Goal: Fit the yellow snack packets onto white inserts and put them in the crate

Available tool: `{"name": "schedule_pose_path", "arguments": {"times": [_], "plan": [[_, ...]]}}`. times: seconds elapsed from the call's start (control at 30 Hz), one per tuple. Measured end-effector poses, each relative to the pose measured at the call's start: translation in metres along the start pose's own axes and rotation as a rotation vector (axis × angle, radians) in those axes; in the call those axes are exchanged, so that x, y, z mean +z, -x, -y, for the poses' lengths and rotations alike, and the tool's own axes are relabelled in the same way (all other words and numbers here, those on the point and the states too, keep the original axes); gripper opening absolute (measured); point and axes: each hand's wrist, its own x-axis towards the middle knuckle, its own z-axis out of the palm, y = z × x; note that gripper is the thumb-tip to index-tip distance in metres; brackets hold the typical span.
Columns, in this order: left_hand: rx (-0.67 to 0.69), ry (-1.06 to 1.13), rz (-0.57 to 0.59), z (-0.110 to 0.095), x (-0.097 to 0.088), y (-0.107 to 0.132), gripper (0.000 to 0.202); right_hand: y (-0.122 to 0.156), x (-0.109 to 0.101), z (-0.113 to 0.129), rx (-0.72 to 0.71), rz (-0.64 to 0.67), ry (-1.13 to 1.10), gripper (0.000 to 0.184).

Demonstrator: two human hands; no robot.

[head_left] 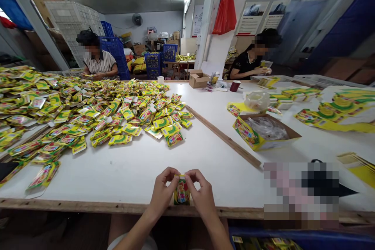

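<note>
Both of my hands meet over the near edge of the white table (187,160). Between them stands a small yellow packet (182,192) with red and green print. My left hand (164,192) pinches its top left corner with curled fingers. My right hand (200,192) pinches the top right corner the same way. A big heap of the same yellow packets (88,113) covers the table's left half, beyond my left hand's reach line.
A long wooden strip (224,137) lies diagonally across the table. To its right sits an open yellow carton (263,132) holding clear plastic bags. A small cardboard box (198,79) and a dark cup (234,86) stand at the far edge. Two people sit across the table.
</note>
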Motion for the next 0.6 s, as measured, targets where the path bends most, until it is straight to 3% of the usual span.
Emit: {"name": "schedule_pose_path", "arguments": {"times": [0.23, 0.37, 0.47, 0.53, 0.6], "plan": [[0.119, -0.117, 0.069, 0.005, -0.007, 0.014, 0.013, 0.014, 0.001, -0.009, -0.001, 0.104, -0.110, 0.019], [0.171, -0.153, 0.117, 0.003, -0.009, 0.016, 0.017, 0.020, -0.007, -0.006, -0.018, 0.003, -0.077, 0.020], [0.178, -0.256, 0.091, 0.009, -0.029, 0.001, 0.027, 0.029, -0.051, -0.005, -0.006, -0.154, 0.092, 0.024], [0.173, -0.427, 0.004, 0.018, -0.058, -0.019, 0.031, 0.040, -0.097, -0.010, 0.036, -0.193, 0.270, 0.025], [0.166, -0.708, -0.111, 0.027, -0.098, -0.047, 0.036, 0.054, -0.145, -0.019, 0.048, -0.209, 0.437, 0.027]]}}
